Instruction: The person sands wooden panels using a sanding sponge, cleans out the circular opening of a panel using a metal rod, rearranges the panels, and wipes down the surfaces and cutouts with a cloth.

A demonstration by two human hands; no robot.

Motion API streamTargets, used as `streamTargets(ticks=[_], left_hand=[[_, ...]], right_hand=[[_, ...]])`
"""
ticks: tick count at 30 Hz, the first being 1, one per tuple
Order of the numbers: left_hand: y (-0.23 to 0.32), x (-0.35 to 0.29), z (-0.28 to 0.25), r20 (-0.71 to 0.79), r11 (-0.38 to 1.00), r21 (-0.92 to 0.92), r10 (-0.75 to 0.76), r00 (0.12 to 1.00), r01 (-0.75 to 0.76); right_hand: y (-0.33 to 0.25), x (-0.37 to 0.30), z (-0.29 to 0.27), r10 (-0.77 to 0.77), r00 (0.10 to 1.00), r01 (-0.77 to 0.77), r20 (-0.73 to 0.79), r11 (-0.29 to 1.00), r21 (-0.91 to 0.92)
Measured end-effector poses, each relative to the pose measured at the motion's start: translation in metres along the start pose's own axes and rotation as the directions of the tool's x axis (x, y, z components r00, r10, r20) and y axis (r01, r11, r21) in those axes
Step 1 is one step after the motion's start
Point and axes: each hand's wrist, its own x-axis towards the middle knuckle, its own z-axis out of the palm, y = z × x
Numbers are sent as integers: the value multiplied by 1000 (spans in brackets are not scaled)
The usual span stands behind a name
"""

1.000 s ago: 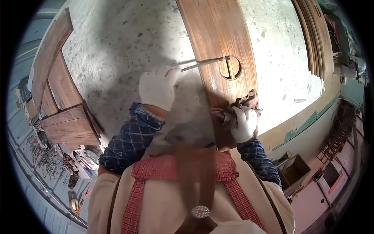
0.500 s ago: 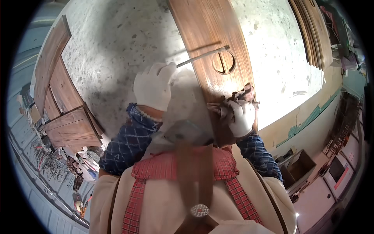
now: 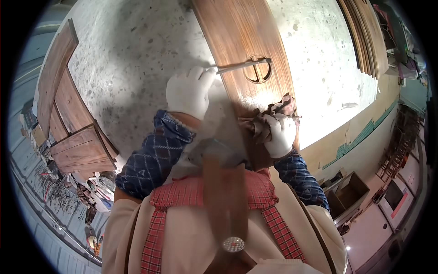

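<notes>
A long brown wooden board with a round cutout crossed by a thin bar lies on the pale speckled table. My left hand, in a white glove, is closed round a thin pale stick with a dark tip, its exact kind unclear. The stick slants over the board, and its tip is at the cutout's upper right edge. Bunched in my gloved right hand is a crumpled brownish rag, pressed on the near part of the board. The rag hides some of the wood there.
Several wooden panels overlap at the table's left edge. A row of stacked boards lies at the far right. On the floor to the right stands an open wooden box. Loose clutter lies below the panels.
My left hand has moved right and slightly down, bringing the stick's tip from above the cutout to its edge. My right hand stays on the rag with little movement.
</notes>
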Motion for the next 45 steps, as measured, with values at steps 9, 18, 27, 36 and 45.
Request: streamTargets(ticks=[9, 18, 27, 36, 45], left_hand=[[2, 4, -7, 3, 1000, -26, 6, 1000, -6], [-15, -9, -35, -200, 952, -213, -264, 943, 222], [-28, -19, -37, -57, 991, -134, 17, 998, -25], [-39, 46, -14, -29, 902, 19, 432, 901, -432], [-35, 51, -14, 74, 913, 23, 404, 912, -407]], right_hand=[[-6, 11, -8, -21, 999, 21, 40, 1000, -10], [26, 203, 7, -47, 957, -20, -286, 974, -225], [-12, 2, -6, -42, 996, 34, 73, 992, 118], [-19, -45, -2, 18, 999, -20, 39, 998, 68], [-21, -42, -3, -4, 1000, 3, 28, 999, 39]])
